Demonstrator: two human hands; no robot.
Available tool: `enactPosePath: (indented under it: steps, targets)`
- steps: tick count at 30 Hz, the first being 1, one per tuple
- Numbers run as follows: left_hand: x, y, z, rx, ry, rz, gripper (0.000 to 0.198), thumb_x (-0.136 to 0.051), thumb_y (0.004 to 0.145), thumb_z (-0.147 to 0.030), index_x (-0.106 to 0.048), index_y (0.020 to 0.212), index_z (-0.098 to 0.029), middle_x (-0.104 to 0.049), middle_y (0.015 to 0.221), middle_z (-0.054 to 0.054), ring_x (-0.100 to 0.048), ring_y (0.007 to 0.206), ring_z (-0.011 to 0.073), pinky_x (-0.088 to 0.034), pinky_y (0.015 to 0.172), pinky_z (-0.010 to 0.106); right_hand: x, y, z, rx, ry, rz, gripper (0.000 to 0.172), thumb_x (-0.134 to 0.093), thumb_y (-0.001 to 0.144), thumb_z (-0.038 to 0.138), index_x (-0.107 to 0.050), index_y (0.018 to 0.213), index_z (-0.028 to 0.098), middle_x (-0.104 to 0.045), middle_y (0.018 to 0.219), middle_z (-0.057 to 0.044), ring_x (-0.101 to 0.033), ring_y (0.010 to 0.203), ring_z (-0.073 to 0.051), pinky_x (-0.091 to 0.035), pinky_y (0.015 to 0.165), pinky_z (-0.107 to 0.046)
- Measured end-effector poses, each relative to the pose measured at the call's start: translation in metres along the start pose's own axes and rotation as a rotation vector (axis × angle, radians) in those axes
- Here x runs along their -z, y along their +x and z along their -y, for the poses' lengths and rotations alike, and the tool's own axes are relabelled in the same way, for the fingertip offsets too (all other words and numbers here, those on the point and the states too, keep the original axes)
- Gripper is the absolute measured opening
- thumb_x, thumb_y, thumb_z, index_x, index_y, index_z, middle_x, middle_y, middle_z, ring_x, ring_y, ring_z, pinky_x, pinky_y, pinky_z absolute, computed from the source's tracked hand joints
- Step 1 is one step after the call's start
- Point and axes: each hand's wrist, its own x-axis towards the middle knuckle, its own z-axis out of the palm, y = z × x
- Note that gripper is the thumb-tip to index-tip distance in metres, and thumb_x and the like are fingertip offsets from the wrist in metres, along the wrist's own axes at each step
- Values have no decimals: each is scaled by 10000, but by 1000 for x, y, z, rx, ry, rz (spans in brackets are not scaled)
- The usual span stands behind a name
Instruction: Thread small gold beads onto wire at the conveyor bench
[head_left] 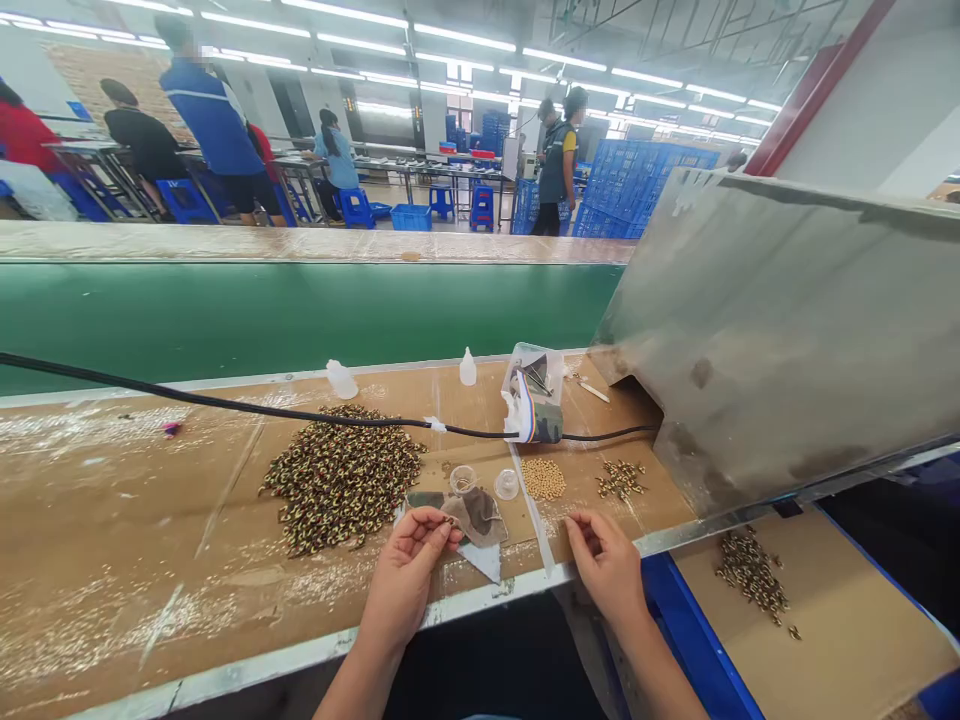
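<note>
My left hand [411, 560] is closed in a pinch on a small dark piece [450, 522], in front of a crumpled brown cloth [476, 515]. My right hand [606, 560] is closed, thumb and forefinger together at the cardboard; whatever they hold is too small to make out. Just beyond it lie a patch of small round gold beads [543, 479] and a small group of dark-and-gold pieces [621, 480]. Two little clear round dishes [506, 485] stand behind the cloth. A large heap of dark-and-gold pieces [345, 480] spreads out left of my left hand.
A black cable [225, 400] crosses the bench. Behind it stand two white squeeze bottles [468, 367] and a clear plastic box [536, 360] with cloth. A grey metal housing [780, 340] rises at right, above a cardboard-lined tray [840, 610] with more pieces. A green conveyor belt [300, 310] runs behind.
</note>
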Motion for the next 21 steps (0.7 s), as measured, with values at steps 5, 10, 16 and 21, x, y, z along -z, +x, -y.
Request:
enactPosePath:
  steps: [5,10,16,21]
  targets:
    - [0,0,-1,1,2,-2,346,-826,511,-325,-602,716,-160,-629,664,-13,-612,627,117,-489,593,208,1,12,-5,88,-54,19,240,-465,877,328,-647,804,190,-645,748,-49,-603,633,-135,-494,565,-236]
    - [0,-1,-2,4,10,-5,322,-811,534,-300,-597,728,-158,-640,687,1,-613,622,116,-488,603,216,-8,21,-1,140,-76,93,260,-424,893,299,-660,852,198,-643,787,-55,-605,649,-138,-498,594,-249]
    - [1,0,0,-5,26,-2,299,-799,555,-301,-599,727,-160,-640,669,3,-619,619,125,-498,622,235,-13,24,-5,131,-111,140,258,-417,895,295,-657,864,207,-655,831,-58,-626,716,-152,-496,638,-260]
    - [2,1,1,-15,29,6,290,-795,563,-313,-599,717,-165,-634,657,-2,-620,618,130,-500,606,239,-11,26,-5,116,-104,185,260,-419,899,313,-651,850,203,-648,832,-55,-608,684,-144,-483,609,-254]
